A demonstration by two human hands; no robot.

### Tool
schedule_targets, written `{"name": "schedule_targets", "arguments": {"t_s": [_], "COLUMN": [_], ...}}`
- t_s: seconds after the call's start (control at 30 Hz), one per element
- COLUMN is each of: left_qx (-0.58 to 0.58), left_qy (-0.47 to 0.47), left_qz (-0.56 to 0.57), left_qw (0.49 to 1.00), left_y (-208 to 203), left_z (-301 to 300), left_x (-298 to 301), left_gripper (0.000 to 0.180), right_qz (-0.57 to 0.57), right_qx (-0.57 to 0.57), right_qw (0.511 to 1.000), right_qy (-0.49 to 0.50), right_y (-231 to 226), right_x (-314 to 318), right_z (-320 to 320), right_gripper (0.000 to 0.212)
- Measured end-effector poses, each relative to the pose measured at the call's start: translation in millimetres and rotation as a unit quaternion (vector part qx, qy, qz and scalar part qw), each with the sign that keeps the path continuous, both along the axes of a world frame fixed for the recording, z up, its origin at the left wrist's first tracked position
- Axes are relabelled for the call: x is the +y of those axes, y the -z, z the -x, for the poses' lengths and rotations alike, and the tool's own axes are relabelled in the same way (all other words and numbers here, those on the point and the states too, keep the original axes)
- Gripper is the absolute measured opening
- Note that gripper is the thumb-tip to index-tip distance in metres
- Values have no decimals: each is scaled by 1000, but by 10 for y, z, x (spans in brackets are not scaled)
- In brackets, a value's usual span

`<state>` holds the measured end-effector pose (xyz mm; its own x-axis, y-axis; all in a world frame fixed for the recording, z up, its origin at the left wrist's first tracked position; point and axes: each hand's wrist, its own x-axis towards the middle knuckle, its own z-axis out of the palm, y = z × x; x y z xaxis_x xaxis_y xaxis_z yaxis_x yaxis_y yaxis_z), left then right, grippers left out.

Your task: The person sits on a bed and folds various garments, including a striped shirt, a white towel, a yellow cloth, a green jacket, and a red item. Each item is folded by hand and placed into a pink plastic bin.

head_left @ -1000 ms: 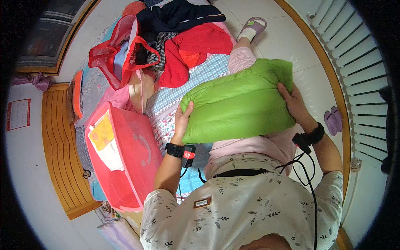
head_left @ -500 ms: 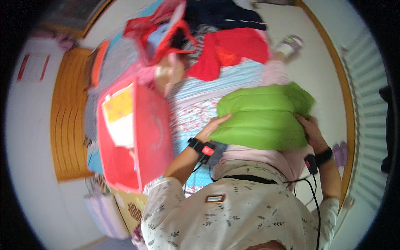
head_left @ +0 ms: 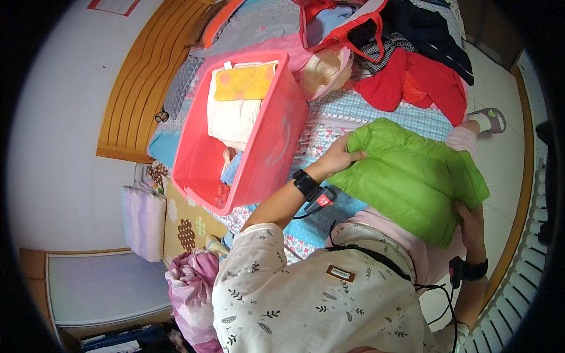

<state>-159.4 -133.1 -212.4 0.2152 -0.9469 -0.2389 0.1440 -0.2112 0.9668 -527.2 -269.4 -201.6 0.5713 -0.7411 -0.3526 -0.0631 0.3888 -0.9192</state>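
A bright green quilted puffer garment lies spread over my lap, folded, with its lower right corner toward me. My left hand grips its left edge, thumb on top and the other fingers mostly underneath. At the near right edge my right hand holds the fabric, its fingers partly hidden by the garment. To the left of my left hand stands a pink plastic bin on the bed. Inside the bin are a folded yellow cloth, a folded white cloth and a small blue piece.
Red clothes, a dark navy garment and a red-trimmed bag lie at the far side of the bed. A wooden headboard borders the left. At the right is a white radiator. Purple-white bedding is bunched beside me.
My view has turned left, so the bin appears farther right. The green garment now slants, its left side farther from me and its right side nearer. Both hands keep hold of it.
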Motion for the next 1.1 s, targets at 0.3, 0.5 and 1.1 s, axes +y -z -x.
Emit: {"name": "schedule_targets", "arguments": {"t_s": [0.3,0.5,1.1], "left_qx": [-218,-379,-680], "left_qy": [-50,-130,-221], "left_qz": [86,44,-178], "left_qw": [971,915,676], "left_y": [-1535,-2397,-2104], "left_z": [-417,-1130,-3729], "left_x": [513,1256,3367], "left_gripper": [47,49,56], "right_qz": [45,63,-115], "right_qx": [4,-59,-92], "right_qw": [997,976,900], "right_qy": [-62,-198,-410], "right_y": [-838,-1493,-1228], "right_x": [87,442,2108], "right_z": [-312,-1408,-4145], "right_gripper": [44,42,50]}}
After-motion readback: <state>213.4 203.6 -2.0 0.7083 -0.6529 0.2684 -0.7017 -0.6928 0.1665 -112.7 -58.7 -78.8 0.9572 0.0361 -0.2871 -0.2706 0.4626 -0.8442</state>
